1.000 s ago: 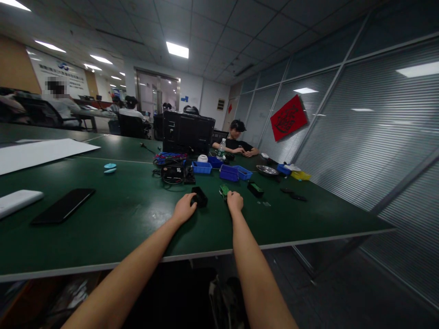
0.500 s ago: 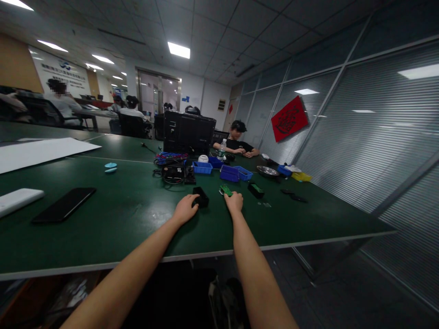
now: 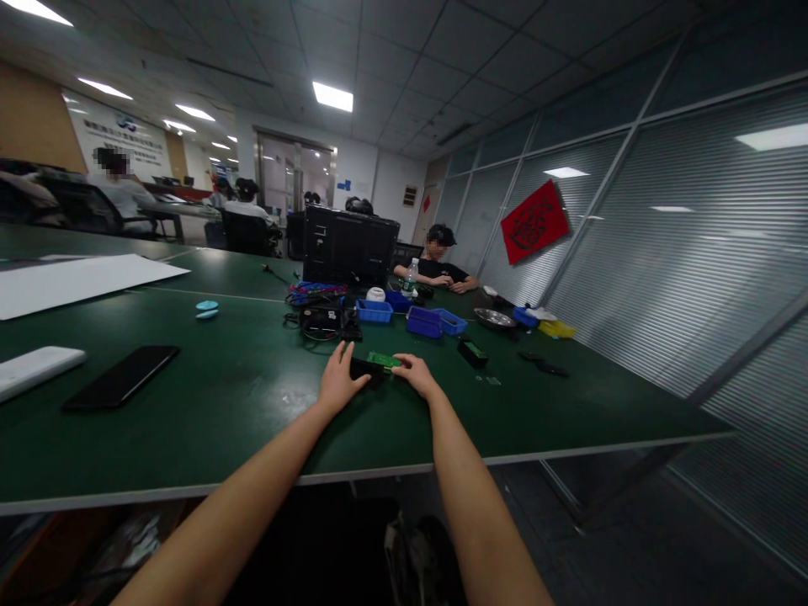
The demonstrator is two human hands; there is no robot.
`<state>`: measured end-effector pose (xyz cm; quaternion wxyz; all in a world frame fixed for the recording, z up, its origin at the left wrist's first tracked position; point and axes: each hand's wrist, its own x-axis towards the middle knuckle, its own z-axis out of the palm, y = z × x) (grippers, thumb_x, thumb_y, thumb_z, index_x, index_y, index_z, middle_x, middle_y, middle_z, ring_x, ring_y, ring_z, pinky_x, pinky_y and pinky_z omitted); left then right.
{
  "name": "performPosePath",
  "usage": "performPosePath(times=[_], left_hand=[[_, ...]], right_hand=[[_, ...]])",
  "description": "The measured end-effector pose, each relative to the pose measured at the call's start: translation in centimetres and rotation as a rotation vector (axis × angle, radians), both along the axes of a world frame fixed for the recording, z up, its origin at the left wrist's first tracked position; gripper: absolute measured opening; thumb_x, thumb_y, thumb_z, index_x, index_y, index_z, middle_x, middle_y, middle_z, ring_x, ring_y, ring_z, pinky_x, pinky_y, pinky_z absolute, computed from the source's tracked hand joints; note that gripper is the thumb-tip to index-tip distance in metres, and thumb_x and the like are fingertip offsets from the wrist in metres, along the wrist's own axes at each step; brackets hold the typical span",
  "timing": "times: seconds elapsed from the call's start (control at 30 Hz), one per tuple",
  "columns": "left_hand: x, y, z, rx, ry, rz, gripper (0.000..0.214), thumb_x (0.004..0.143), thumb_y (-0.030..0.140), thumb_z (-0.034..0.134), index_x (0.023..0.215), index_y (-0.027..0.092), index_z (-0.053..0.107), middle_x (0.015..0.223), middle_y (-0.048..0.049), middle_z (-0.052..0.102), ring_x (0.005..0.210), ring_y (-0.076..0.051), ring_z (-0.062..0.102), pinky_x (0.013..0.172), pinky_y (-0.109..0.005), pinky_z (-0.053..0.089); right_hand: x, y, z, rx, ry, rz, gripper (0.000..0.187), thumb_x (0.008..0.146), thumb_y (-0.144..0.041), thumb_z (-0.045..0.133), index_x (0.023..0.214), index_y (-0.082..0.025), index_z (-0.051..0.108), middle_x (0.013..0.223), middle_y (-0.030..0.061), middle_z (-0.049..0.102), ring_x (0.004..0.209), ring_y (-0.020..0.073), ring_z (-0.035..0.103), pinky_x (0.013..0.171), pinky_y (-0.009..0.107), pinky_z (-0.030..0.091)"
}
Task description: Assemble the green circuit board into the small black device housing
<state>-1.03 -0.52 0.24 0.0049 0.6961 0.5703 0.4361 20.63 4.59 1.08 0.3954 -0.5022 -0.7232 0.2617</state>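
My right hand point(image 3: 415, 373) pinches the right end of a green circuit board point(image 3: 382, 360). The board sits over a small black plastic case point(image 3: 361, 368); whether it is inside the case I cannot tell. At the left end of that case is my left hand point(image 3: 339, 383), fingers stretched up and apart, with the thumb along the near side. My hands partly hide the case. To the right, a second black case point(image 3: 472, 353) stands on the table with a green board showing in it.
Behind my hands are blue bins point(image 3: 374, 310), a black power adapter point(image 3: 321, 318), a baseball point(image 3: 376, 295) and a monitor point(image 3: 350, 246). A metal bowl point(image 3: 494, 318) and dark flat pieces point(image 3: 550, 369) lie right. A black phone point(image 3: 123, 377) lies left. A person point(image 3: 438, 261) sits across the table.
My right hand has brought the circuit board left, over the black case. The fingers of my left hand have lifted and spread beside the case.
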Motion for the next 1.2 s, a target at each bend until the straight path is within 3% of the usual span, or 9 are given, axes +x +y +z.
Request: performPosePath(times=[0.1,0.27,0.37,0.47,0.83,1.2], left_hand=[[0.0,0.4,-0.4,-0.083,0.026,-0.072,0.084,0.062,0.042,0.066,0.133,0.018,0.028,0.136,-0.0114,0.033,0.122,-0.025,0.035,0.099,-0.035,0.033],[-0.2,0.3,-0.4,-0.186,-0.024,-0.121,0.084,0.063,0.029,0.066,0.135,0.017,0.023,0.121,-0.0102,0.051,0.11,-0.023,0.048,0.094,-0.034,0.036],[-0.3,0.3,-0.2,-0.254,-0.098,-0.155,0.086,0.064,0.023,0.065,0.136,0.019,0.019,0.114,-0.007,0.055,0.104,-0.021,0.053,0.09,-0.032,0.039],[-0.3,0.2,0.0,-0.276,-0.133,-0.19,0.087,0.064,0.021,0.064,0.137,0.019,0.016,0.112,-0.0063,0.057,0.101,-0.019,0.054,0.089,-0.03,0.04],[-0.2,0.3,0.0,-0.317,-0.175,-0.194,0.088,0.065,0.02,0.063,0.138,0.018,0.014,0.113,-0.0084,0.058,0.101,-0.019,0.056,0.088,-0.029,0.041],[-0.3,0.5,-0.3,-0.309,-0.195,-0.225,0.086,0.067,0.02,0.062,0.138,0.022,0.014,0.119,-0.0068,0.056,0.106,-0.019,0.054,0.09,-0.031,0.04]], right_hand=[[-0.1,-0.2,0.1,-0.034,0.046,-0.024,0.042,0.059,-0.032,0.066,0.099,-0.015,0.064,0.076,0.0014,0.058,0.067,0.0124,0.051,0.068,0.027,0.042],[-0.2,-0.2,0.4,0.001,0.32,-0.147,0.049,0.06,-0.036,0.066,0.103,-0.014,0.061,0.086,0.0053,0.061,0.075,0.0158,0.055,0.072,0.03,0.044],[-0.7,-0.4,0.9,-0.028,0.601,-0.037,0.053,0.062,-0.04,0.065,0.108,-0.016,0.058,0.096,0.0072,0.061,0.083,0.0176,0.057,0.076,0.031,0.044],[-1.4,-0.9,1.3,-0.067,0.727,0.087,0.053,0.06,-0.038,0.067,0.108,-0.017,0.058,0.099,0.0073,0.06,0.084,0.0177,0.057,0.078,0.031,0.043],[-2.0,-0.9,0.4,-0.057,0.368,0.139,0.048,0.06,-0.033,0.067,0.105,-0.02,0.06,0.092,0.0033,0.062,0.089,0.0169,0.053,0.081,0.03,0.04],[-2.1,-2.2,1.7,0.002,0.151,0.177,0.038,0.062,-0.031,0.066,0.099,-0.023,0.064,0.101,0.0024,0.057,0.088,0.0154,0.052,0.084,0.031,0.039]])
